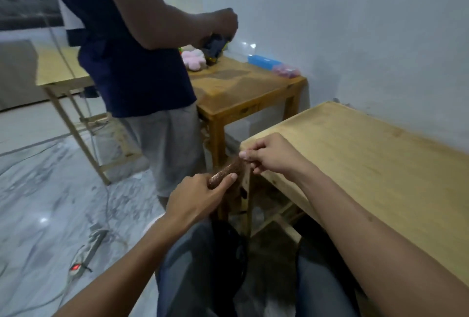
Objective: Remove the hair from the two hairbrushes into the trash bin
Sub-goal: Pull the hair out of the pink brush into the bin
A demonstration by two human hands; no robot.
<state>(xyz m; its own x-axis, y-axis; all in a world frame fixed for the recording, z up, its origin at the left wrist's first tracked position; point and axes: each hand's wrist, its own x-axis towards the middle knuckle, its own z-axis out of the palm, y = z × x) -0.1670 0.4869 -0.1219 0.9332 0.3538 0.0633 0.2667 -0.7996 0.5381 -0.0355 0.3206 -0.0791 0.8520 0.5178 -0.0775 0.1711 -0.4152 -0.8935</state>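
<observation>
My left hand (195,197) grips the glittery brown handle of a hairbrush (224,170), held out in front of my knees. The brush head points up and right, mostly hidden behind my right hand (269,155). That hand's fingertips are pinched together at the brush head, on hair as far as I can tell; the strands are too blurred to make out. Below, between my knees, sits a dark round trash bin (229,245); only part of its rim shows. A second hairbrush is not visible.
A light wooden table (368,164) runs along the wall on my right. A person in a dark shirt (137,63) stands just ahead, handling something over a brown table (243,88). A power strip (86,253) and cables lie on the marble floor at left.
</observation>
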